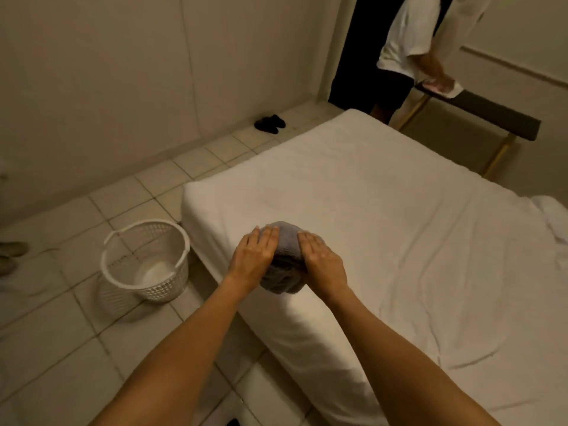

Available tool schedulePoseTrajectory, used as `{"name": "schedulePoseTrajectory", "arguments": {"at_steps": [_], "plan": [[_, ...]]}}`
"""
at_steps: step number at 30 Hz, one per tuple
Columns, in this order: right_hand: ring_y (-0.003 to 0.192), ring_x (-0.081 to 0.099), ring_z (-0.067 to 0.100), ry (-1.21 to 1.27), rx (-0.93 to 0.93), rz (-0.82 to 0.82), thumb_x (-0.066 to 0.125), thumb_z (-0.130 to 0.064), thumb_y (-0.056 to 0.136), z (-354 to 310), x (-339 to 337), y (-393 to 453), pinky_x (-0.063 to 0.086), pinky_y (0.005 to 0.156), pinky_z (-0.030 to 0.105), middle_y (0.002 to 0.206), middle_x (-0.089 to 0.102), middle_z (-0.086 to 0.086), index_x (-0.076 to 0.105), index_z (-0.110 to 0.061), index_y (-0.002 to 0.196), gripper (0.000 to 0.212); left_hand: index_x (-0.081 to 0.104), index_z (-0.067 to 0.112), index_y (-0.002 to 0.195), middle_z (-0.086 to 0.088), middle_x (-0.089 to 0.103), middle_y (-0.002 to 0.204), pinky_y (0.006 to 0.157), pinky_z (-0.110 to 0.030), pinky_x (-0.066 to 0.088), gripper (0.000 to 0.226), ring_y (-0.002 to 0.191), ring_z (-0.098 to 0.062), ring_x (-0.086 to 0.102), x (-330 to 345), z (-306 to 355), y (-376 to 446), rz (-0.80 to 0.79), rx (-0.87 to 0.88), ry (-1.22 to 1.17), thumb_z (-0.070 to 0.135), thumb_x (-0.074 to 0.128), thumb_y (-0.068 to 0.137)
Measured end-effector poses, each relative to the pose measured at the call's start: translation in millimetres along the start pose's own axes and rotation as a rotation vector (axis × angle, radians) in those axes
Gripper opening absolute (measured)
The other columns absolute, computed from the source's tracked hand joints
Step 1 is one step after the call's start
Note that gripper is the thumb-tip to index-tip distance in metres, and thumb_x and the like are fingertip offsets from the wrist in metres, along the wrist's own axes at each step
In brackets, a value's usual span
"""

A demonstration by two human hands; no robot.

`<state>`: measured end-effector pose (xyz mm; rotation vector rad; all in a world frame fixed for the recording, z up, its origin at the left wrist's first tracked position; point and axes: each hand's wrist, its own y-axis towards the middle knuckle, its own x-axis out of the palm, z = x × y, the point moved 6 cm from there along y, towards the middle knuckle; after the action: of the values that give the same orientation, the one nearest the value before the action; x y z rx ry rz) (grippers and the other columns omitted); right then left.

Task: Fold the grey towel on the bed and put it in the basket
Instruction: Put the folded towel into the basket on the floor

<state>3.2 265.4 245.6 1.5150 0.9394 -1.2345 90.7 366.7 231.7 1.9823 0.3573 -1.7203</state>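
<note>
The grey towel (pixel 285 256) lies bunched into a small compact bundle near the left edge of the white bed (pixel 384 210). My left hand (pixel 253 256) rests flat on its left side, fingers together and pointing away from me. On the towel's right side my right hand (pixel 322 262) presses down the same way. Much of the towel is hidden under both palms. The white plastic basket (pixel 147 233) stands on the tiled floor left of the bed, about a forearm's length from the towel, and holds something white at its bottom.
A person in a white shirt stands at the dark doorway (pixel 405 50) beyond the bed's far corner, beside a dark bench (pixel 479 115). Black slippers (pixel 270 123) lie by the wall. Shoes (pixel 12 250) show at the left edge. White crumpled cloth (pixel 550 216) lies on the bed's right.
</note>
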Motion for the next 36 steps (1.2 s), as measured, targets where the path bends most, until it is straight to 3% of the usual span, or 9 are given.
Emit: {"name": "schedulePoseTrajectory", "arguments": {"at_steps": [5,9,11,14,16,20,28,32,36], "plan": [[0.105,0.065,0.032,0.037,-0.137,-0.023,0.094,-0.027,0.04,-82,15,60,0.057,0.072,0.039,0.119,0.064,0.017,0.057,0.001,0.124,0.096,0.062,-0.001,0.12,-0.018,0.069,0.111,0.074,-0.038,0.058,0.062,0.095,-0.035,0.068,0,-94,-27,0.001,-0.122,0.053,0.008,0.077,0.061],[0.105,0.064,0.032,0.064,-0.217,-0.012,0.089,-0.025,0.056,-127,35,101,0.057,0.072,0.039,0.12,0.064,0.017,0.057,0.0,0.125,0.08,0.066,0.0,0.116,-0.017,0.07,0.109,0.073,-0.038,0.058,0.05,0.093,-0.034,0.069,5,-151,-42,0.001,-0.203,0.064,0.011,0.043,0.073],[0.106,0.064,0.031,0.073,-0.243,-0.013,0.087,-0.028,0.059,-146,50,119,0.057,0.071,0.039,0.121,0.063,0.016,0.056,-0.001,0.126,0.079,0.063,0.0,0.12,-0.018,0.068,0.112,0.075,-0.039,0.058,0.05,0.095,-0.035,0.068,14,-177,-48,0.004,-0.227,0.088,0.013,0.06,0.072],[0.108,0.063,0.03,0.11,-0.274,-0.019,0.084,-0.031,0.063,-175,76,145,0.058,0.073,0.039,0.125,0.061,0.014,0.053,-0.003,0.129,0.079,0.047,0.002,0.128,-0.016,0.067,0.115,0.078,-0.038,0.058,0.084,0.099,-0.033,0.067,37,-218,-55,-0.057,-0.253,0.081,0.03,0.086,0.059],[0.108,0.063,0.03,0.133,-0.289,-0.022,0.084,-0.03,0.063,-193,93,164,0.057,0.075,0.039,0.125,0.061,0.014,0.053,-0.003,0.13,0.079,0.043,0.003,0.129,-0.015,0.067,0.116,0.079,-0.038,0.058,0.092,0.098,-0.032,0.067,51,-245,-55,-0.079,-0.272,0.076,0.037,0.087,0.056],[0.105,0.064,0.033,0.142,-0.287,-0.052,0.083,-0.026,0.065,-225,129,206,0.056,0.075,0.038,0.124,0.062,0.016,0.054,-0.002,0.129,0.075,0.062,0.001,0.121,-0.018,0.068,0.113,0.077,-0.039,0.057,0.09,0.095,-0.033,0.068,77,-299,-47,-0.179,-0.263,0.066,0.052,0.085,0.051],[0.109,0.061,0.034,0.141,-0.258,-0.162,0.086,-0.037,0.058,-276,180,278,0.058,0.076,0.039,0.129,0.058,0.017,0.049,-0.002,0.133,0.09,0.047,0.006,0.129,-0.014,0.068,0.114,0.076,-0.037,0.057,0.089,0.096,-0.031,0.069,107,-392,-29,-0.214,-0.212,0.061,0.032,0.088,0.055],[0.106,0.063,0.034,0.126,-0.217,-0.169,0.085,-0.04,0.057,-301,189,310,0.057,0.075,0.038,0.127,0.059,0.017,0.05,-0.003,0.132,0.09,0.061,0.004,0.124,-0.016,0.068,0.112,0.076,-0.038,0.057,0.083,0.095,-0.034,0.068,118,-436,-20,-0.218,-0.183,0.057,0.03,0.09,0.05],[0.108,0.063,0.033,0.107,-0.131,-0.173,0.084,-0.046,0.058,-325,205,337,0.057,0.074,0.037,0.129,0.058,0.014,0.05,-0.005,0.133,0.092,0.042,0.007,0.13,-0.014,0.068,0.113,0.076,-0.037,0.057,0.096,0.096,-0.033,0.068,137,-480,-9,-0.222,-0.097,-0.002,0.035,0.089,0.051]]}}
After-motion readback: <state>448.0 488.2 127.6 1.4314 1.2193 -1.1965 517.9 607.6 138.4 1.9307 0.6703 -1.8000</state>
